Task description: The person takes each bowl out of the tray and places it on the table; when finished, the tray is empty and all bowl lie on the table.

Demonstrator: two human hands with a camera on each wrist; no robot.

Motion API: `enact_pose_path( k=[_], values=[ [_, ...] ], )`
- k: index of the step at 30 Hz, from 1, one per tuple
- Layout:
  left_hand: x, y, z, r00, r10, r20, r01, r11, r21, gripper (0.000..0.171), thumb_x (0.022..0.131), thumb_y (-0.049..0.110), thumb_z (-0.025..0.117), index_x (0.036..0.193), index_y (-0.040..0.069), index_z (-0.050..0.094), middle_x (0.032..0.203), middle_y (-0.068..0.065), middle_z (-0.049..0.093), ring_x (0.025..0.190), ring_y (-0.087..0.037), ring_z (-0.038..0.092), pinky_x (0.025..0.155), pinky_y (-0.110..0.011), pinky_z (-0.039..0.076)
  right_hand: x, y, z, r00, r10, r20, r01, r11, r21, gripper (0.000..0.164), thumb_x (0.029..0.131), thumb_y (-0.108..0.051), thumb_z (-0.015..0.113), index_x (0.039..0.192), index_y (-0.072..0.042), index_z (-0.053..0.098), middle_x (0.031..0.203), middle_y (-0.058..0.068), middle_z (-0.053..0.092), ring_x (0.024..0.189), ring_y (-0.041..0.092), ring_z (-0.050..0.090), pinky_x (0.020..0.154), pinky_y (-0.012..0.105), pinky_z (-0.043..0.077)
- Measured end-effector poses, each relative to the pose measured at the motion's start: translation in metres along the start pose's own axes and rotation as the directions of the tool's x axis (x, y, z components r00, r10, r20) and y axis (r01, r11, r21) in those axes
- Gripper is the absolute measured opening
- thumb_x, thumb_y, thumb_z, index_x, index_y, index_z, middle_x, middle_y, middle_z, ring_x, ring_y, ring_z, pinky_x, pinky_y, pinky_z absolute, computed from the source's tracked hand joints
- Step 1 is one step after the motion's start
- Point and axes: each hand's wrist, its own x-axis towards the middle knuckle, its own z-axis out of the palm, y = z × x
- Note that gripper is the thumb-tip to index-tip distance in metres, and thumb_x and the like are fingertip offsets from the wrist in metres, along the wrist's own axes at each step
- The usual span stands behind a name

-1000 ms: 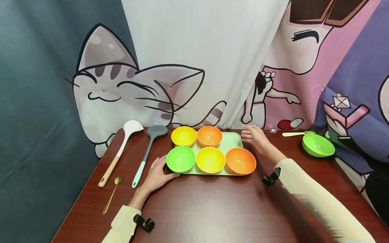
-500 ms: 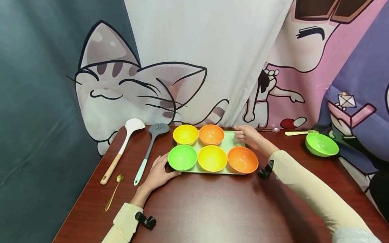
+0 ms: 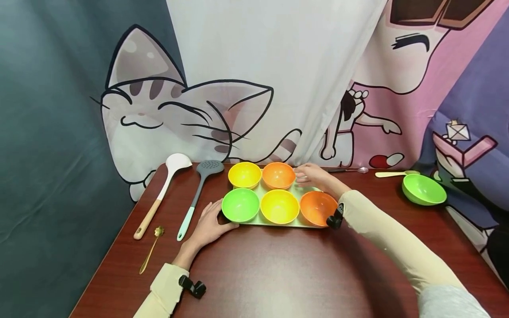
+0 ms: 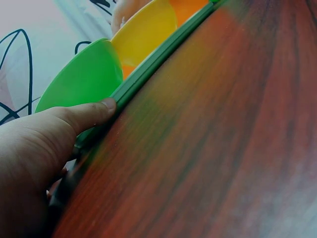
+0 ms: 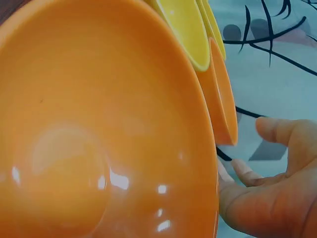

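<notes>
A pale green tray (image 3: 260, 219) carries two rows of bowls. My left hand (image 3: 208, 226) holds the tray's front left corner, beside the green bowl (image 3: 240, 205); in the left wrist view the thumb (image 4: 96, 113) lies along the tray edge. Other left fingers are mostly hidden. My right hand (image 3: 316, 176) reaches over the tray's back right, fingertips next to the back orange bowl (image 3: 279, 175); contact is unclear. In the right wrist view its thumb and fingers are spread. Under the right wrist sits the front orange bowl (image 3: 316, 208). Yellow bowls stand front (image 3: 279, 206) and back (image 3: 244, 175).
Left of the tray lie a white ladle (image 3: 169, 176), a grey slotted turner (image 3: 200, 183) and a small gold spoon (image 3: 151, 251). At the right are another green bowl (image 3: 423, 190), a cream-handled utensil (image 3: 391, 174) and a small spoon (image 3: 359, 170). A printed curtain (image 3: 238, 53) hangs behind the table.
My right hand has moved left, from beyond the tray's right edge to beside the back orange bowl. The left hand keeps its place at the tray corner. The view has shifted slightly.
</notes>
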Motion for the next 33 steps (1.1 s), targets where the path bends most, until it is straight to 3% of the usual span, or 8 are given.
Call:
enact_pose_path(
  k=[7, 14, 22, 29, 33],
  values=[
    [0.0, 0.0, 0.0, 1.0, -0.011, 0.006, 0.011, 1.0, 0.018, 0.089, 0.077, 0.046, 0.083, 0.152, 0.016, 0.044, 0.154, -0.009, 0.046, 0.148, -0.029, 0.035, 0.125, -0.055, 0.016, 0.007, -0.003, 0.018, 0.999, 0.005, -0.039, -0.007, 0.999, -0.037, 0.044, 0.1, -0.012, 0.05, 0.138, 0.004, 0.034, 0.14, 0.022, 0.037, 0.125, 0.035, 0.05, 0.107, 0.043, 0.05],
    [0.001, 0.0, 0.0, 1.0, -0.004, 0.0, 0.004, 1.0, 0.017, 0.089, 0.077, 0.045, 0.083, 0.152, 0.017, 0.044, 0.154, -0.009, 0.046, 0.148, -0.03, 0.036, 0.124, -0.056, 0.016, 0.01, -0.003, 0.025, 0.992, -0.021, -0.124, 0.013, 0.998, -0.064, 0.047, 0.095, 0.0, 0.047, 0.14, 0.004, 0.034, 0.131, 0.02, 0.042, 0.102, 0.026, 0.055, 0.103, 0.043, 0.053],
    [-0.002, -0.001, 0.002, 1.0, -0.006, 0.005, 0.006, 1.0, 0.004, 0.088, 0.077, 0.046, 0.083, 0.151, 0.019, 0.045, 0.155, -0.006, 0.046, 0.148, -0.028, 0.036, 0.124, -0.056, 0.016, 0.003, -0.007, 0.019, 0.963, -0.091, -0.254, 0.074, 0.994, -0.076, 0.037, 0.099, -0.011, 0.046, 0.133, 0.004, 0.047, 0.129, 0.019, 0.048, 0.1, 0.026, 0.059, 0.096, 0.043, 0.057],
    [-0.001, -0.002, 0.003, 1.0, 0.009, -0.012, -0.009, 1.0, 0.012, 0.087, 0.077, 0.046, 0.083, 0.151, 0.018, 0.046, 0.154, -0.007, 0.047, 0.147, -0.029, 0.036, 0.124, -0.057, 0.017, -0.008, -0.009, 0.003, 0.937, -0.138, -0.322, 0.14, 0.99, -0.015, 0.039, 0.102, -0.018, 0.044, 0.134, 0.003, 0.05, 0.124, 0.016, 0.049, 0.103, 0.024, 0.056, 0.075, 0.029, 0.063],
    [0.0, 0.0, 0.002, 1.0, 0.002, -0.003, -0.002, 1.0, 0.009, 0.087, 0.077, 0.045, 0.083, 0.151, 0.018, 0.046, 0.154, -0.007, 0.046, 0.148, -0.028, 0.036, 0.124, -0.056, 0.017, -0.015, -0.007, -0.005, 0.922, -0.144, -0.36, 0.16, 0.987, 0.015, 0.04, 0.1, -0.018, 0.044, 0.133, 0.002, 0.052, 0.123, 0.014, 0.05, 0.102, 0.022, 0.053, 0.072, 0.026, 0.062]
  ],
)
